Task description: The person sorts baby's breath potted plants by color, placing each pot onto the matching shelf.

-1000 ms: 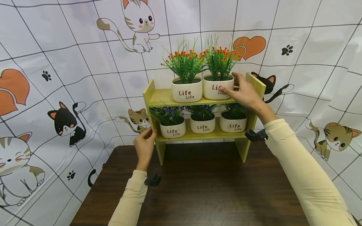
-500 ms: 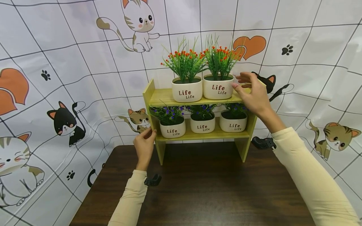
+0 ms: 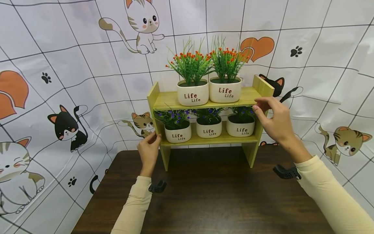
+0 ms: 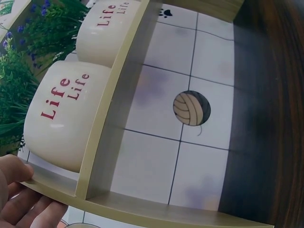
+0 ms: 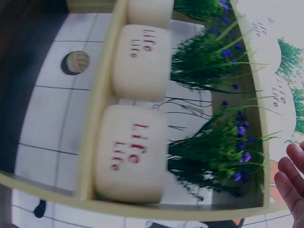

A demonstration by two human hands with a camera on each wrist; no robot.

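A two-tier wooden shelf stands at the back. On its upper board are two white "Life" pots of orange flowers, the left pot beside the right pot. The lower board bears three white pots with purple flowers, such as the middle pot. My left hand pinches the shelf's left side panel, thumb inside and fingers outside in the left wrist view. Near the right side panel, my right hand hovers with loosely bent fingers, holding nothing; whether its fingertips touch the panel I cannot tell.
The shelf stands on a dark brown wooden table. Behind it rises a white tiled-pattern wall covering with printed cats, hearts and paw marks. A black wrist strap mount sticks out from the right wrist.
My right hand has let go of the upper right flowerpot, drawn away to the right and come down beside the shelf's right side. The left hand has kept its place.
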